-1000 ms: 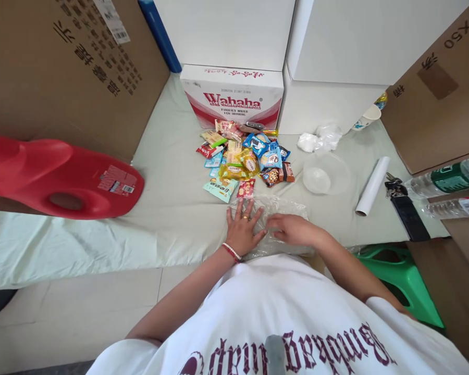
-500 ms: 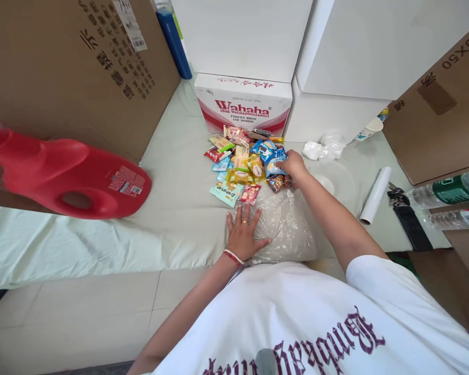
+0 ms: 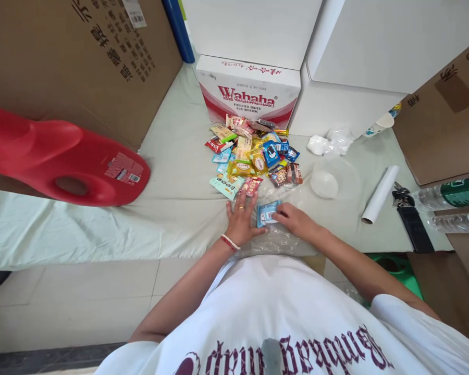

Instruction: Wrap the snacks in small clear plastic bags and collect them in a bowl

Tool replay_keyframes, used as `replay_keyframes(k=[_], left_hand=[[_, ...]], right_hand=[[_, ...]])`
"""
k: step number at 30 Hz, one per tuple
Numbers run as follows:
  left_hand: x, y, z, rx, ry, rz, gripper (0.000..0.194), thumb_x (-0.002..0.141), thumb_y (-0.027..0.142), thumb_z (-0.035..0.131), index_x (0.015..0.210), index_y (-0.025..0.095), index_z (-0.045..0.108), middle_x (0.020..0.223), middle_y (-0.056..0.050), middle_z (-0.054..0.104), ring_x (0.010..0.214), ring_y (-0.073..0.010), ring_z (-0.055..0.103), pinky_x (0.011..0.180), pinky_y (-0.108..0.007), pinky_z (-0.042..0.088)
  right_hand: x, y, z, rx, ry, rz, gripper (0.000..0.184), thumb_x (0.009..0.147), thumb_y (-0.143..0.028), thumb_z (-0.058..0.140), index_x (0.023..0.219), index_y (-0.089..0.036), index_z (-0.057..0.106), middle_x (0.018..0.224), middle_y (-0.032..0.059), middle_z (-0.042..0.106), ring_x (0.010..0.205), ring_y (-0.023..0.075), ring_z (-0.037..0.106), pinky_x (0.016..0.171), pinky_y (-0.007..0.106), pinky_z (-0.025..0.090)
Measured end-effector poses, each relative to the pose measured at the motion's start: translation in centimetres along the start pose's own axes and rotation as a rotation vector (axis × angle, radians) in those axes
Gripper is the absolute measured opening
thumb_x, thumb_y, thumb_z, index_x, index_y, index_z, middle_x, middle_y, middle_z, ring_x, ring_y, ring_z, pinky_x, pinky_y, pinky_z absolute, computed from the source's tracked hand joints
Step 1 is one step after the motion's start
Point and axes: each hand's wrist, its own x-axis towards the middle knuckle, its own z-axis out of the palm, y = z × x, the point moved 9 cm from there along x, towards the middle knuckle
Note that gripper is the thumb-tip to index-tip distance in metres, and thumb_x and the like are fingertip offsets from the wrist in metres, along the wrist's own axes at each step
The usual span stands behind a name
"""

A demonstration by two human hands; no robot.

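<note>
My right hand pinches a light-blue snack packet above a clear plastic bag near the table's front edge. Fingers spread, my left hand lies flat on the bag's left side, its fingertips close to a small red packet. Beyond both hands is a pile of wrapped snacks: yellow packets, a dark-blue packet, brown cookie packets and a pale-green packet.
A Wahaha carton stands behind the pile, beside white boxes. A red detergent jug is at left. To the right are a clear round lid, a white roll, keys and plastic bottles.
My right hand has drawn the light-blue packet out of the pile and back toward me, over the bag. My left hand stays on the bag with its fingers spread.
</note>
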Motion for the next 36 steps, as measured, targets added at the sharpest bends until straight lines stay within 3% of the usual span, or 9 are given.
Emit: replay_keyframes(k=[3,6,10,15,22,28,33,35,36], left_hand=[[-2.2,-0.8,-2.4,0.010,0.119,0.067,0.099,0.079,0.047,0.078,0.162,0.027,0.027,0.173,-0.020,0.005,0.160,-0.0400,0.006,0.120,-0.071,0.015],[-5.8,-0.8,-4.5,0.018,0.212,0.273,0.063,0.092,0.032,0.060,0.153,0.032,0.045,0.170,-0.012,0.028,0.161,-0.0337,0.008,0.124,-0.067,0.010],[-9.8,-0.8,-2.1,-0.057,-0.071,0.530,0.065,0.090,0.031,0.057,0.153,0.025,0.044,0.163,-0.016,0.042,0.155,-0.0306,0.031,0.126,-0.063,0.015],[-10.8,-2.4,-0.6,-0.062,-0.136,0.468,0.029,0.096,0.022,0.051,0.116,0.026,0.072,0.141,-0.010,0.066,0.146,-0.0256,0.047,0.125,-0.058,0.023],[-6.6,-3.5,-4.7,-0.263,-0.003,0.247,0.027,0.101,0.033,0.046,0.099,0.022,0.071,0.104,-0.007,0.077,0.105,-0.0203,0.071,0.105,-0.042,0.051],[0.0,-6.6,-7.9,-0.042,0.304,-0.098,0.032,0.086,0.036,0.061,0.110,0.017,0.068,0.109,-0.014,0.069,0.110,-0.0311,0.061,0.099,-0.050,0.050],[-5.7,-4.0,-14.3,0.097,0.888,-0.160,0.026,0.091,0.023,0.053,0.112,0.017,0.067,0.114,-0.017,0.063,0.116,-0.0331,0.056,0.103,-0.056,0.044],[-7.6,-0.7,-14.2,0.077,0.906,0.003,0.029,0.093,0.017,0.047,0.113,0.023,0.066,0.107,-0.012,0.066,0.107,-0.0285,0.060,0.096,-0.051,0.048],[-7.3,1.7,-12.8,0.047,0.764,0.164,0.033,0.094,0.014,0.045,0.116,0.026,0.066,0.107,-0.010,0.068,0.101,-0.0254,0.062,0.092,-0.046,0.051]], right_hand=[[-1.8,0.3,1.2,0.024,-0.032,-0.051,0.032,0.102,-0.028,0.043,0.126,-0.026,0.064,0.126,0.0085,0.064,0.108,0.0215,0.062,0.095,0.039,0.052],[-4.8,0.6,-0.7,0.050,0.015,-0.103,0.041,0.101,-0.024,0.043,0.141,-0.024,0.055,0.147,0.0149,0.050,0.110,0.0216,0.061,0.096,0.042,0.052],[-9.1,0.3,-0.6,0.034,-0.080,-0.202,0.053,0.094,-0.038,0.067,0.143,-0.023,0.055,0.143,0.0160,0.055,0.127,0.0286,0.054,0.106,0.049,0.048],[-10.5,1.1,0.0,0.098,0.006,-0.150,0.022,0.101,-0.025,0.051,0.103,-0.024,0.073,0.121,0.0123,0.069,0.111,0.0245,0.061,0.096,0.045,0.052],[-6.2,2.4,-3.0,0.297,-0.154,0.024,0.031,0.103,-0.040,0.046,0.105,-0.024,0.072,0.099,0.0062,0.075,0.091,0.0203,0.067,0.085,0.034,0.053],[-0.1,6.4,-4.5,-0.140,-0.107,0.296,0.021,0.095,-0.023,0.052,0.100,-0.020,0.072,0.093,0.0084,0.074,0.082,0.0239,0.066,0.072,0.031,0.046],[3.2,4.4,-6.8,-0.429,0.005,0.304,0.021,0.097,-0.026,0.052,0.107,-0.020,0.070,0.109,0.0170,0.070,0.102,0.0343,0.061,0.076,0.039,0.047],[5.4,2.3,-7.3,-0.434,0.079,0.181,0.025,0.099,-0.027,0.050,0.115,-0.020,0.069,0.117,0.0173,0.068,0.113,0.0349,0.056,0.086,0.042,0.048],[6.6,1.3,-6.9,-0.433,0.080,0.107,0.028,0.099,-0.026,0.051,0.121,-0.019,0.067,0.123,0.0171,0.066,0.117,0.0345,0.053,0.092,0.043,0.047]])
